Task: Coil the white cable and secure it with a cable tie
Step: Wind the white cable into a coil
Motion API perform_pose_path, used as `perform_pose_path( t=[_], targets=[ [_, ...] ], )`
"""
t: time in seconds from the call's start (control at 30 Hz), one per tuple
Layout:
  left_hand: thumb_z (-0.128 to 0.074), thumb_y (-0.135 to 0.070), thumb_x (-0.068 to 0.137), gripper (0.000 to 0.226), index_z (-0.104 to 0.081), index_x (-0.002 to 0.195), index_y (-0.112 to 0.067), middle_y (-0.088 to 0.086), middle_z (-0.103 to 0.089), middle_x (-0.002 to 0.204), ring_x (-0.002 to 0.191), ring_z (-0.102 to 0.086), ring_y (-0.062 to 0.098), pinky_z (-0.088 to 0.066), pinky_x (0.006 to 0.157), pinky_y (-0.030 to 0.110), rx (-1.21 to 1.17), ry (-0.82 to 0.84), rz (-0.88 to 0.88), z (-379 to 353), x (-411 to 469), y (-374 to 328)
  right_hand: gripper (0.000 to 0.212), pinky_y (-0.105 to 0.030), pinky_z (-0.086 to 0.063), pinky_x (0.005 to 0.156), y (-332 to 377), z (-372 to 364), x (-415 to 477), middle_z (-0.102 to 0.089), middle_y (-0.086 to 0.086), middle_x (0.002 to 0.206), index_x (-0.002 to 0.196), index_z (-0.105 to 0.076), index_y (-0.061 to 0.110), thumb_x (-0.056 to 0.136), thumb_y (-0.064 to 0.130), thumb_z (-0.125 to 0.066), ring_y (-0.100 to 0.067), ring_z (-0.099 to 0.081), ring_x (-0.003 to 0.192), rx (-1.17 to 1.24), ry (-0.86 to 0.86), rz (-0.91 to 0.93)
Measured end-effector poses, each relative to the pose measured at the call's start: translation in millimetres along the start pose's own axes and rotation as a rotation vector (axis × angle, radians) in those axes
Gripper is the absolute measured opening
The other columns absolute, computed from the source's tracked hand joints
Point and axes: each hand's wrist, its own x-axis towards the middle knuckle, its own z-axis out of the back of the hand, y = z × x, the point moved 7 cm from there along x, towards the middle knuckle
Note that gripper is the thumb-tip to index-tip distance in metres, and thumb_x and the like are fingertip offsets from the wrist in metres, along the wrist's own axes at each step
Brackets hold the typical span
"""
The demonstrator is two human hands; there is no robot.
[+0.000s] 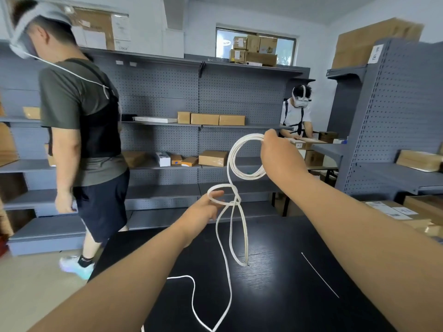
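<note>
While two other people stand along the shelving, the person at the table holds the long white cable (248, 138) up in the air above the black wood-grain table (275, 303). Right hand (275, 149): raised, fingers curled and pinching the top of a coil of several turns, which hangs free below the grip. Left hand (203, 208): lower and to the left, fingers stretched out and relaxed, with a single smaller loop of the cable lying round them; no closed grip on it is visible. The cable crosses over itself just beside the left fingers. From that crossing a long narrow loop drops to touch the table top, and a further length runs down, trails across the surface toward the near edge and passes out of view. Thin white plastic cable tie (320, 275): lying straight and flat on the table, to the right of the cable, apart from it, touched by neither hand. Surroundings: grey perforated-metal shelving (167, 92) carrying brown cardboard boxes (212, 158); one person in an olive T-shirt (79, 111) at left, back turned; a second person in a white shirt (296, 115) at the far end, wearing a headset.
</note>
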Motion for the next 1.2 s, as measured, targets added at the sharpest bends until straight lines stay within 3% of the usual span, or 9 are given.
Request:
perform_pose_path(
  t=[0.13, 0.3, 0.4, 0.53, 0.67, 0.8, 0.97, 1.1, 1.2],
  targets=[
    [-0.055, -0.014, 0.09, 0.062, -0.022, 0.142, -0.025, -0.003, -0.059, 0.125, 0.115, -0.053, 0.013, -0.037, 0.104, 0.032, 0.212, 0.13, -0.078, -12, 0, -3, 0.019, -0.037, -0.04, 0.058, 3, 4, 6, -0.047, -0.012, 0.076, 0.094, -0.032, 0.013, 0.091, -0.006, -0.035, -0.026, -0.046, 0.067, 0.005, -0.039, 0.003],
    [-0.058, -0.022, 0.09, 0.015, -0.061, 0.103, -0.015, -0.006, -0.064, 0.087, 0.08, -0.059, 0.008, -0.045, 0.073, 0.016, 0.407, 0.04, -0.234, -11, 7, -27, 0.018, -0.041, -0.046, 0.061, 5, 5, 15, -0.044, -0.01, 0.071, 0.088, -0.027, 0.012, 0.091, -0.003, -0.036, -0.03, -0.048, 0.066, 0.027, -0.068, 0.018],
    [-0.055, -0.017, 0.09, 0.013, -0.066, 0.084, -0.014, -0.004, -0.065, 0.081, 0.076, -0.06, 0.009, -0.042, 0.065, 0.01, 0.428, -0.039, -0.248, 1, 10, -35, 0.017, -0.044, -0.051, 0.064, 5, 4, 17, -0.046, -0.011, 0.073, 0.091, -0.03, 0.013, 0.091, -0.003, -0.036, -0.03, -0.051, 0.066, 0.009, -0.061, 0.015],
    [-0.052, -0.005, 0.077, 0.026, -0.064, 0.096, -0.017, 0.0, -0.069, 0.097, 0.109, -0.06, 0.023, -0.041, 0.092, 0.025, 0.022, 0.081, -0.1, 10, 19, -26, 0.017, -0.041, -0.05, 0.063, 6, -4, 22, -0.057, -0.014, 0.081, 0.103, -0.039, 0.008, 0.091, -0.004, -0.036, -0.033, -0.06, 0.076, 0.001, -0.043, 0.004],
    [-0.067, -0.033, 0.067, 0.071, -0.038, 0.132, -0.024, 0.0, -0.07, 0.107, 0.107, -0.063, 0.021, -0.033, 0.105, 0.037, -0.163, 0.267, 0.035, 6, 25, -13, 0.018, -0.036, -0.041, 0.057, 8, -15, 28, -0.051, -0.008, 0.071, 0.104, -0.039, 0.007, 0.091, -0.004, -0.034, -0.029, -0.052, 0.067, -0.035, -0.011, -0.003],
    [-0.053, -0.05, 0.087, 0.051, -0.044, 0.123, -0.015, 0.008, -0.064, 0.115, 0.094, -0.065, 0.021, -0.042, 0.097, 0.037, -0.052, -0.032, 0.074, 21, 37, -10, 0.017, -0.035, -0.034, 0.052, 20, -29, 31, -0.046, -0.008, 0.07, 0.095, -0.032, 0.01, 0.088, -0.006, -0.031, -0.028, -0.047, 0.064, -0.055, 0.021, 0.032],
    [-0.039, -0.045, 0.096, 0.046, -0.055, 0.086, -0.003, 0.006, -0.064, 0.069, 0.059, -0.062, 0.02, -0.052, 0.069, 0.033, 0.127, -0.375, 0.118, 43, 36, -11, 0.016, -0.034, -0.028, 0.048, 30, -47, 39, -0.038, -0.003, 0.061, 0.09, -0.03, 0.011, 0.088, -0.005, -0.03, -0.026, -0.043, 0.059, -0.039, 0.032, 0.048],
    [-0.053, -0.034, 0.092, 0.035, -0.054, 0.079, -0.001, 0.013, -0.064, 0.068, 0.065, -0.069, 0.03, -0.055, 0.056, 0.029, -0.274, -0.441, 0.061, 57, 40, -2, 0.016, -0.035, -0.031, 0.052, 34, -54, 49, -0.037, -0.003, 0.061, 0.091, -0.031, 0.01, 0.087, -0.005, -0.031, -0.027, -0.044, 0.063, -0.019, 0.024, 0.023],
    [-0.054, -0.029, 0.093, 0.025, -0.051, 0.092, -0.004, 0.017, -0.068, 0.09, 0.086, -0.068, 0.028, -0.052, 0.066, 0.028, -0.449, -0.371, 0.039, 57, 45, 1, 0.017, -0.036, -0.033, 0.053, 39, -61, 54, -0.042, -0.005, 0.067, 0.092, -0.03, 0.01, 0.087, -0.006, -0.032, -0.029, -0.046, 0.066, -0.012, 0.037, 0.004]
  ],
)
